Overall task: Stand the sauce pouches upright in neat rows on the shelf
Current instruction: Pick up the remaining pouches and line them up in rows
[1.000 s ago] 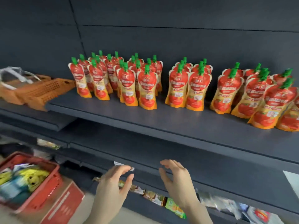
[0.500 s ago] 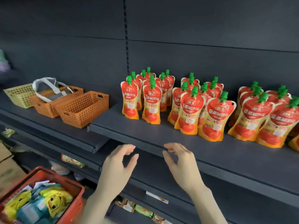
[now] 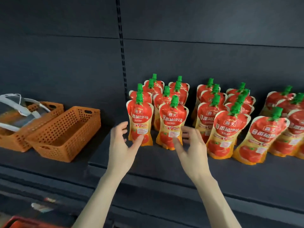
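Several red and orange tomato sauce pouches with green caps stand upright in rows on the dark shelf [image 3: 164, 163]. The front pouch of the leftmost row [image 3: 139, 119] and the front pouch of the second row [image 3: 172, 124] stand side by side. My left hand [image 3: 121, 145] is spread at the left of the leftmost front pouch, its thumb tip touching the pouch's lower front. My right hand [image 3: 190, 147] is spread at the right of the second row's front pouch, thumb at its lower edge. More pouch rows [image 3: 227, 129] lean a little to the right.
Two orange perforated baskets [image 3: 65, 132] sit on the shelf to the left, the far one holding a clear bag with white handles [image 3: 14, 111]. A slotted upright [image 3: 121, 46] runs up the back panel. A red basket corner [image 3: 14, 222] shows bottom left.
Both hands rose from below the shelf edge up to the two leftmost front pouches. The view swung left and moved closer, bringing the orange baskets further into sight.
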### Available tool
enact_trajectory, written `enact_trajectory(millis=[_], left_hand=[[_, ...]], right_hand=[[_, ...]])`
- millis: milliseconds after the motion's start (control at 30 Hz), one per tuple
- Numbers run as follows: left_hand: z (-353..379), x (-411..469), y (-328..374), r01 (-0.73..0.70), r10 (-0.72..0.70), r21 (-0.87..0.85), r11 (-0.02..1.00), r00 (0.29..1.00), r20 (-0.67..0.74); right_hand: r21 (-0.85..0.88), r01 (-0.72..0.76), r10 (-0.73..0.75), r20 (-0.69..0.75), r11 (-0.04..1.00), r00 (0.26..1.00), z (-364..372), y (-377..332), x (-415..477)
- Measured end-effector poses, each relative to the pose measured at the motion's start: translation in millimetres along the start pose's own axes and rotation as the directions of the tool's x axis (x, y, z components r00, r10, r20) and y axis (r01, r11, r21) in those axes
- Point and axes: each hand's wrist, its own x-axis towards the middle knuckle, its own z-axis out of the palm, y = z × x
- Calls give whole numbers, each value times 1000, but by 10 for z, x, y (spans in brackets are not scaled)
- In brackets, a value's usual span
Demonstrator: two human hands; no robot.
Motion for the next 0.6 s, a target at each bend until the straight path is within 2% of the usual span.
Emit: enact_trajectory(millis=[100,167,300,367,467,600], left_hand=[[31,305,-171,78,-74,-42,996,994,77],[42,472,-243,75,-61,-87,993,987,149],[33,719,-343,127,-52,-240,963,954,294],[29,793,-411,151,-34,-300,942,932,362],[22,836,-452,160,16,-356,921,896,443],[15,872,-470,175,38,-383,907,872,489]], right_hand=[[-17,-87,85,-91,996,992,169,22,63],[-15,-143,139,-132,990,981,269,12,100],[97,-279,294,-215,955,931,392,-6,192],[114,-304,323,-235,946,917,412,8,229],[71,-330,338,-187,941,922,426,34,284],[276,-342,370,-55,898,928,426,13,315]])
